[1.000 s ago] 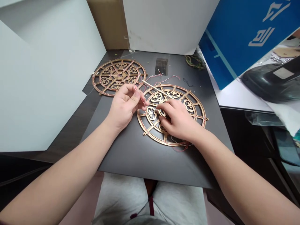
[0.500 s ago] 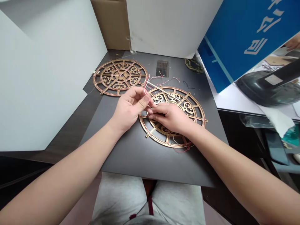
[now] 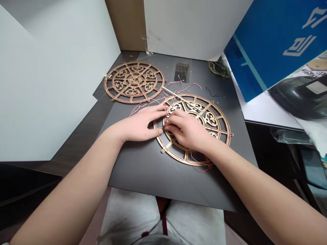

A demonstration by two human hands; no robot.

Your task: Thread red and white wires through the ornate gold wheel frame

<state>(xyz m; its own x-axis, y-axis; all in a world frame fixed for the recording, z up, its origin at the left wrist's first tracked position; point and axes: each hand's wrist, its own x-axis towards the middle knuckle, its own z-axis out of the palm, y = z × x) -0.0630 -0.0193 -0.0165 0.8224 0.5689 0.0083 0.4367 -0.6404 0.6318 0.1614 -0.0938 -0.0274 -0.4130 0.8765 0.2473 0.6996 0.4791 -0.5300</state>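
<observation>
A round gilt openwork frame (image 3: pixel 224 117), with scrolled ornaments inside and thin wires along its rings, lies flat in front of me. Over its left rim my left hand (image 3: pixel 141 123) is spread, fingers stretched and thumb apart, touching the frame. My right hand (image 3: pixel 187 131) rests on the frame's left part, thumb and forefinger pinched on a thin wire (image 3: pixel 167 120); the pinched end is mostly hidden. Loose red and white wires (image 3: pixel 146 102) trail out above my left hand. A slim white stick (image 3: pixel 173 93) slants across the frame's upper edge.
A second, similar round frame (image 3: pixel 135 98) lies farther back on the left. Behind it stand white panels (image 3: pixel 184 30) and brown cardboard (image 3: pixel 127 27). A tangle of greenish strands (image 3: pixel 218 69) and a blue board (image 3: pixel 251 68) are at the right. A short dark wire (image 3: pixel 211 92) lies nearby.
My left hand has gone from a raised pinch beside the right hand to lying spread on the frame. Loose wires now trail to the left above it. The right hand stays pinched in about the same place.
</observation>
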